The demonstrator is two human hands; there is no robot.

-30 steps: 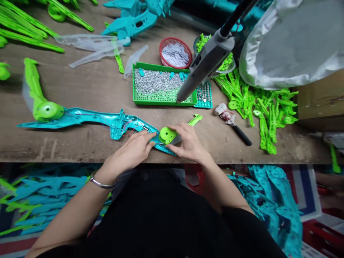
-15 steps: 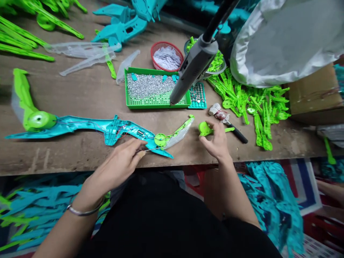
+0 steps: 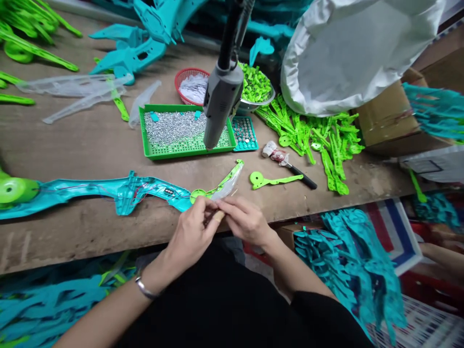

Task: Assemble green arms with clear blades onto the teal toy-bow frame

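Observation:
My left hand (image 3: pixel 195 227) and my right hand (image 3: pixel 248 222) meet fingertip to fingertip at the table's front edge. Both are closed in a pinch, and whatever sits between the fingers is too small and covered to name. Just behind them lies a turquoise toy bow half (image 3: pixel 87 187), its hollow side up, with thin red wires along it. A green limb (image 3: pixel 229 173) with a clear strip (image 3: pixel 229 186) joins its right end, partly covered by my fingers. At its left end is a larger green round piece (image 3: pixel 16 192). A loose green limb (image 3: pixel 279 181) lies right of my hands.
A grey electric screwdriver (image 3: pixel 221 106) hangs over a green tray (image 3: pixel 188 153) of screws. Near it are a turquoise tray (image 3: pixel 244 133) of small metal discs, a red basket (image 3: pixel 181 79) and a black-handled tool (image 3: pixel 304 177). Green parts (image 3: pixel 333 140) pile up at right.
My right hand has left the loose green limb and come over to my left hand. My left hand no longer shows the thin strand it pinched. The view has shifted right.

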